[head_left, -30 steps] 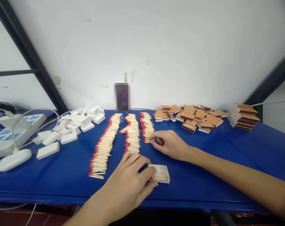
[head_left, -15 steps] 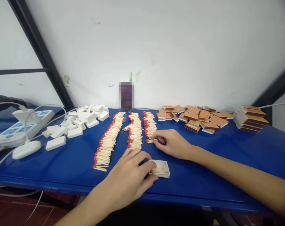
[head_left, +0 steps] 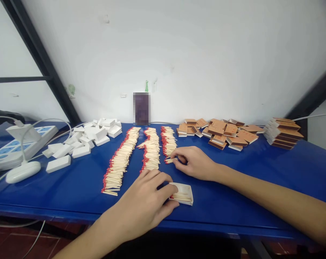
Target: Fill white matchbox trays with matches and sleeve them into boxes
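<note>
My left hand (head_left: 152,201) grips the left end of a small white matchbox tray (head_left: 186,189) near the table's front edge. Several red-tipped matches (head_left: 183,197) lie inside it, partly under my fingers. Farther back, my right hand (head_left: 193,163) pinches at the near end of the right-hand row of matches (head_left: 168,142); thumb and forefinger close on a few matches (head_left: 169,160) there. To the left run a middle row of matches (head_left: 152,149) and a longer left row of matches (head_left: 122,158), their red heads facing left.
White trays (head_left: 95,133) are heaped at the back left, beside a power strip (head_left: 22,145) with cables and a white plug-in device (head_left: 22,172). Orange matchbox sleeves (head_left: 219,131) lie piled at the back right, near a stack of matchboxes (head_left: 284,133). A pixelated dark rectangle (head_left: 141,109) stands against the wall.
The whole view has shifted slightly, with things sitting a little farther left. Both hands keep nearly the same pose, the right still pinching at the row's near end.
</note>
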### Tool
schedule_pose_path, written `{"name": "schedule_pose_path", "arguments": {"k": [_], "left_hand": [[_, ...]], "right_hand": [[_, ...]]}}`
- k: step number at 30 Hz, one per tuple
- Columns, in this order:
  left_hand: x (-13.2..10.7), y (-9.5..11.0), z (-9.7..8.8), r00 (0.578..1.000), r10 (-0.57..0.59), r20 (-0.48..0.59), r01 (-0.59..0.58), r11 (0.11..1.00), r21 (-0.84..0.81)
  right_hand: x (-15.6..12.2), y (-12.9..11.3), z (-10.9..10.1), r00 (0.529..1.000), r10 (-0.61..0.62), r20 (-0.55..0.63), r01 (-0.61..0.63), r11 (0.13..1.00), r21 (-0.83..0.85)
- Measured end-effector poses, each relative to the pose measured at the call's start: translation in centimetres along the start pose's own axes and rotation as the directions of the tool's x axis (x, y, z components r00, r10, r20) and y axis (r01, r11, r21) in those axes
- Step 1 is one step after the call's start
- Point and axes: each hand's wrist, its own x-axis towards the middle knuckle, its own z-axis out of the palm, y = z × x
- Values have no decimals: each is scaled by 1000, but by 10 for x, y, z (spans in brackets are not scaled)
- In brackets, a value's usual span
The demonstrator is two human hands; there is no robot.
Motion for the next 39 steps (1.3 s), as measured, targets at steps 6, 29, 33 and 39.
{"name": "schedule_pose_path", "arguments": {"k": [6, 29, 33, 39], "left_hand": [[1, 1, -1, 1000, 15, -14, -15, 1000, 20], [0, -1, -1, 1000, 28, 11, -28, 999, 18], [0, -1, -1, 1000, 30, 9, -30, 999, 13], [2, 0, 1, 999, 44, 2, -44, 997, 58]], "right_hand": [[0, 1, 0, 1000, -5, 13, 5, 1000, -3], [2, 0, 0, 1000, 3, 31, -3, 1000, 5], [1, 0, 0, 999, 6, 41, -6, 1000, 1], [1, -1, 0, 999, 2, 40, -3, 1000, 20]]}}
